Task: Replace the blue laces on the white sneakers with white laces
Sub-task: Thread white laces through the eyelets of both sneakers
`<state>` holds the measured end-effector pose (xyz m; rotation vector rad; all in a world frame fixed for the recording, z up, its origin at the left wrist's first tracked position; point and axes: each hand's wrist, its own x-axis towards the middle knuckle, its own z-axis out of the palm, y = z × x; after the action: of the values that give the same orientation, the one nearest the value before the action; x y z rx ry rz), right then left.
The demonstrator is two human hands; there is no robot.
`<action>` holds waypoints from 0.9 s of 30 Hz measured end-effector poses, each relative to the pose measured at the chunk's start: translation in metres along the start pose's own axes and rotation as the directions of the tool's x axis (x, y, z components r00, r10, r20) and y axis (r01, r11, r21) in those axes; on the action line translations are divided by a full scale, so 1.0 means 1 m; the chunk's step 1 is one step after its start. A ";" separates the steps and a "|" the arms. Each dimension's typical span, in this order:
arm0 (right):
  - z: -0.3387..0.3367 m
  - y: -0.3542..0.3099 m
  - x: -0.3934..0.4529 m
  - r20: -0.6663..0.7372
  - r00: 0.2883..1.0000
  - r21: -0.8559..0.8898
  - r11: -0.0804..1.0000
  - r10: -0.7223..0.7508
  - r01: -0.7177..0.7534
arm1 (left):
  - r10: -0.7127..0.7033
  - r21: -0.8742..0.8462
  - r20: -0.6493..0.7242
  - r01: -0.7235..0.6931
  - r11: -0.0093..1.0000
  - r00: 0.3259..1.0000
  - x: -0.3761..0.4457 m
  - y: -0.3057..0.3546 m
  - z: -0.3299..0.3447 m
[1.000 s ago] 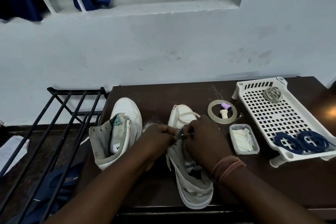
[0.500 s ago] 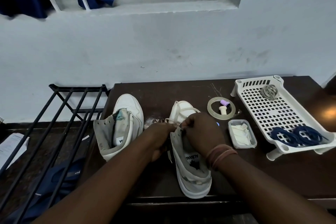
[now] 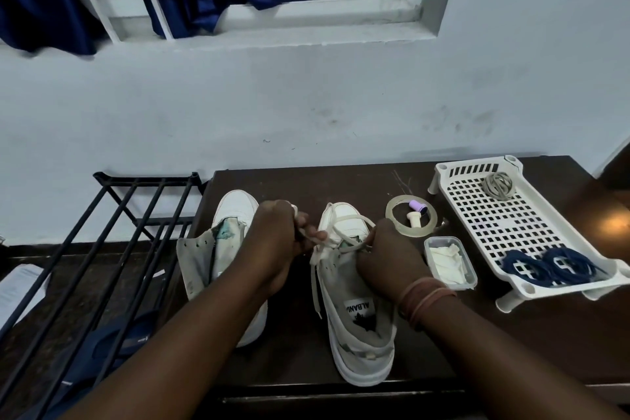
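Two white high-top sneakers stand on the dark table. The left sneaker (image 3: pixel 204 262) has no lace. The right sneaker (image 3: pixel 358 314) carries a white lace (image 3: pixel 344 218) looped over its toe end, with one loose end hanging down its left side. My left hand (image 3: pixel 276 239) pinches the lace just left of the right sneaker's eyelets. My right hand (image 3: pixel 388 256) pinches the lace at the eyelets on the sneaker's right side. The blue laces (image 3: pixel 549 266) lie coiled in the near end of a white perforated tray (image 3: pixel 504 215).
A tape ring (image 3: pixel 392 215) with two small caps inside and a clear tub of white cloth (image 3: pixel 450 262) sit between sneaker and tray. A grey coil (image 3: pixel 497 184) lies at the tray's far end. A black metal rack (image 3: pixel 112 249) stands left of the table.
My hands have drawn apart, the left one moving left and up with the lace. The lace loop over the toe now shows more. The view has tilted upward.
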<state>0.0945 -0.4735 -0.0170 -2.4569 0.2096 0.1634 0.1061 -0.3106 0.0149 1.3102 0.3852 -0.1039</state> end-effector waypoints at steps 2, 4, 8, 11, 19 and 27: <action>0.000 0.002 0.001 -0.007 0.999 0.055 0.998 0.032 -0.031 | -0.092 -0.067 0.002 0.092 0.994 0.996 -0.002 0.002 -0.007; 0.001 0.006 0.002 -0.013 0.998 0.118 0.991 0.059 -0.057 | -0.171 0.263 0.030 0.158 0.952 0.985 -0.005 -0.002 -0.012; -0.002 0.011 -0.004 -0.046 0.997 0.250 0.967 0.069 -0.055 | -0.299 0.887 0.171 -0.015 0.461 0.939 -0.014 -0.001 -0.019; -0.003 0.012 -0.008 -0.031 0.996 0.300 0.951 0.083 -0.070 | -0.253 0.773 0.314 -0.091 0.628 0.915 -0.012 0.004 -0.026; -0.002 0.023 -0.016 -0.001 0.998 0.317 0.947 0.065 -0.061 | -0.097 -0.282 0.244 0.166 0.945 0.965 -0.011 0.009 -0.017; -0.012 0.016 0.004 0.082 0.996 0.178 0.983 0.028 -0.042 | -0.114 0.923 0.222 -0.171 0.344 0.968 -0.010 -0.004 -0.026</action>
<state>0.0965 -0.4942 -0.0181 -2.2635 0.2235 0.2461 0.0905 -0.2886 0.0094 2.4658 0.0259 -0.5356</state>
